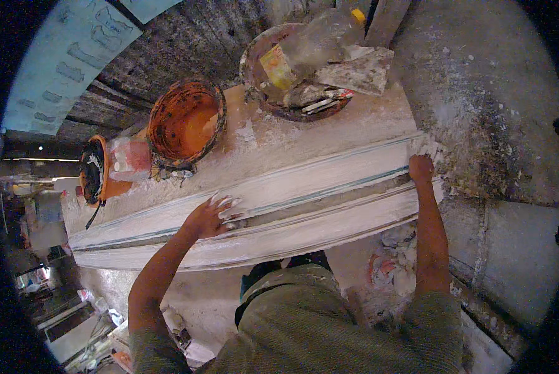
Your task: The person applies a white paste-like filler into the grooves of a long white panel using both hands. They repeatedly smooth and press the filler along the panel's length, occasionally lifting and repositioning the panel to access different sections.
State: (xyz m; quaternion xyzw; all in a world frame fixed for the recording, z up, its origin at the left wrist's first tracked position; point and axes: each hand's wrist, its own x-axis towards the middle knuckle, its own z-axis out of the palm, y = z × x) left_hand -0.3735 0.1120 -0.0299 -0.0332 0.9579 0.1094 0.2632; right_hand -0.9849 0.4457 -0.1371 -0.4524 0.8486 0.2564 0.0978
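Two long strips that look like white plaster mouldings lie side by side across the table: a far strip [329,171] with a dark greenish line along it, and a near strip [317,230]. A greyish gap runs between them. My left hand [209,216] rests on the far strip left of its middle, fingers spread and the tips coated white. At the right end of that strip, my right hand [421,169] is closed like a fist. Whatever its fingers hold, if anything, is hidden. Wet-looking white lumps [427,146] sit just beyond it.
On the table's far side stand an orange tub [217,132], a smaller orange bucket [105,163] with dark contents, and a reddish translucent container [130,159]. A crusted basin [249,62] holds a plastic bottle [329,38] and tools. Plaster debris [478,156] covers the surface at right.
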